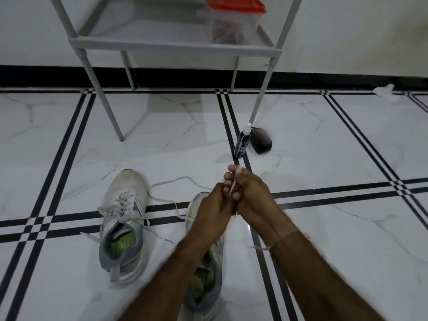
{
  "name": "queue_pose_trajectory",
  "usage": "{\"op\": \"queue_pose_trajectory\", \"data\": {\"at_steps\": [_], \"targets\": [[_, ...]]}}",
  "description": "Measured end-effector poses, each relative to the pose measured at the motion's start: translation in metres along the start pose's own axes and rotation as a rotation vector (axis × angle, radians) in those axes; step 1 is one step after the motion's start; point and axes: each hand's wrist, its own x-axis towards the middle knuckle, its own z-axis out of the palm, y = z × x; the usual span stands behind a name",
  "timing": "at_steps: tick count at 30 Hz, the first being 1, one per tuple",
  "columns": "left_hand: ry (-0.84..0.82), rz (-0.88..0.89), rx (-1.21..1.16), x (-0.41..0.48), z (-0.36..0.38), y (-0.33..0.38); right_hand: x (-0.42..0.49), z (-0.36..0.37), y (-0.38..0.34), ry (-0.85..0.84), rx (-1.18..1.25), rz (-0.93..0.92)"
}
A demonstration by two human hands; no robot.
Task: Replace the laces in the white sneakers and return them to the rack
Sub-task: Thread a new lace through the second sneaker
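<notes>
lace [183, 178] pinched by left hand [212, 213], right hand [251, 200] | sneaker [194, 209] half hidden beneath | spray bottle [242, 144], rack [176, 46] beyond | marble floor [335, 147]

**Gloss Underfoot, Cloth on Top**

Polished, marble-look floor tiles [324, 147] mirror the light, their black stripes equally glossy. The white sneaker [125, 202] is matt, scuffed cloth with a grey padded collar [107, 250]; its flat lace [172, 181] is woven fabric. The rack [176, 46] looks matt grey, the container [234, 26] clear plastic under a smooth orange lid [236, 4].
</notes>
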Motion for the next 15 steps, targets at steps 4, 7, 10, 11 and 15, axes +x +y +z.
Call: {"op": "queue_pose_trajectory", "data": {"at_steps": [4, 7, 10, 11, 15], "targets": [[0.221, 0.006, 0.327, -0.001, -0.043, -0.057, 0.01, -0.031, -0.032, 0.147, 0.22, -0.071], [0.326, 0.031, 0.522, -0.009, -0.059, -0.078, 0.011, -0.049, -0.034, 0.252, -0.027, -0.106], [0.197, 0.091, 0.455, -0.006, -0.022, -0.035, 0.007, -0.029, -0.009, 0.112, -0.125, -0.051], [0.101, 0.102, 0.383, -0.003, -0.009, -0.021, 0.006, -0.02, -0.002, 0.062, -0.116, -0.022], [0.069, 0.103, 0.284, 0.008, 0.003, -0.019, 0.012, -0.014, 0.0, 0.015, -0.046, -0.026]]}}
